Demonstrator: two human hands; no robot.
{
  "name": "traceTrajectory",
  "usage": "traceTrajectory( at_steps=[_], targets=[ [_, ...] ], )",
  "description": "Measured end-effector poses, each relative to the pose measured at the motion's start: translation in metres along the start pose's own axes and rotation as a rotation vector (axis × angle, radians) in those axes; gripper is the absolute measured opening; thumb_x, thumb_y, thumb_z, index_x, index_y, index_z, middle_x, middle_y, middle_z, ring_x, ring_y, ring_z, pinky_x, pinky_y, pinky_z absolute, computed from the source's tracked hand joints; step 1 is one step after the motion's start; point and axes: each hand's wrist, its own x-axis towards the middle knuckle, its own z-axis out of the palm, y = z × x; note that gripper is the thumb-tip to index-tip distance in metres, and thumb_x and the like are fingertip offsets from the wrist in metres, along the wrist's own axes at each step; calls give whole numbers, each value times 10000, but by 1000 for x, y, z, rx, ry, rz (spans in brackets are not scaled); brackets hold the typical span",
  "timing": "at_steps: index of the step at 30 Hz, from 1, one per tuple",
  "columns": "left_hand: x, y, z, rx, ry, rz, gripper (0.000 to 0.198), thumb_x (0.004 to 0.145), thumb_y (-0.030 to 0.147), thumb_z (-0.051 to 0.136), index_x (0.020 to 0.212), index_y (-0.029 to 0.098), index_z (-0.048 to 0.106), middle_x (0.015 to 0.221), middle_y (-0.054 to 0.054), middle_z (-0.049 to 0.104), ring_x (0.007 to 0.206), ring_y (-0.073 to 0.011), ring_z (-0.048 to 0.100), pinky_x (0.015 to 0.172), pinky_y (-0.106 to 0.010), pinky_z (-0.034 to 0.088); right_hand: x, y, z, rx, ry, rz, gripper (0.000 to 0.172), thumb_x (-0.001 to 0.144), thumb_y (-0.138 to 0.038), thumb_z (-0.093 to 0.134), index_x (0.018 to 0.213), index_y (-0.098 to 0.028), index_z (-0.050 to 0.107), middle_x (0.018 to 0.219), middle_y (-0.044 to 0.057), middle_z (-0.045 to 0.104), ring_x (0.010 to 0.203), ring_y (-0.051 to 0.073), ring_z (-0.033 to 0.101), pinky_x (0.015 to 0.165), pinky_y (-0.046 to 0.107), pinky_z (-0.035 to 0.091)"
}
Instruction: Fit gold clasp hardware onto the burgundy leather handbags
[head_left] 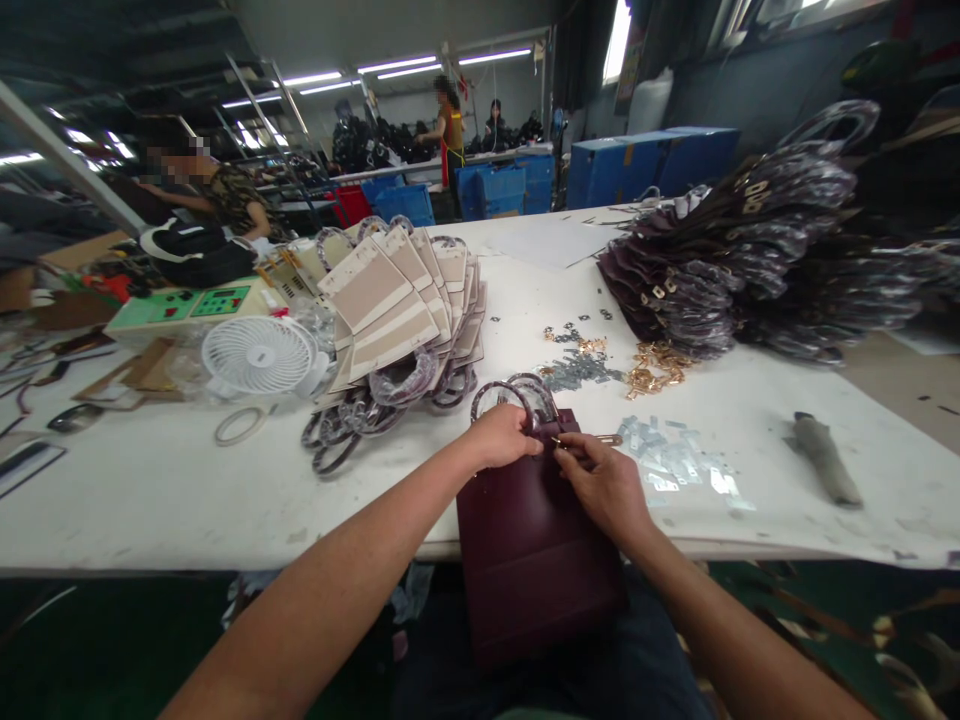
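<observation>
A dark burgundy handbag leans against the table edge, its lower part over my lap. Its round handles are wrapped in clear plastic. My left hand is closed on the bag's top edge beside the handles. At the bag's upper right, my right hand pinches a thin tool; its brownish end sticks out past the knuckles, and a small gold tip shows at the fingertips. The tool's exact kind is hidden by the fingers. Flat silver metal plates lie right of that hand.
Gold fittings and grey metal pieces lie beyond the bag. Stacked beige-backed bag parts, a white fan and a tape roll are left. Plastic-wrapped dark bags and a grey cylindrical object are right. Other people work behind.
</observation>
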Motion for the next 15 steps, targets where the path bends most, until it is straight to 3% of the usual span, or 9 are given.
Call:
traceTrajectory(
  at_steps=[5,15],
  targets=[
    [0,3,0,-14,-41,27,133,696,221,733,818,170,749,734,-7,706,739,-201,645,722,-264,508,1,-5,1,-145,13,-108,245,932,-378,600,1114,-254,709,937,45,777,834,236,743,762,341,562],
    [-3,2,1,-49,-35,48,156,712,216,709,852,165,755,745,-4,710,727,-197,646,705,-266,507,15,-15,-16,-124,-180,-94,232,905,-360,592,1091,-272,699,806,2,721,734,200,685,693,302,500]
  ],
)
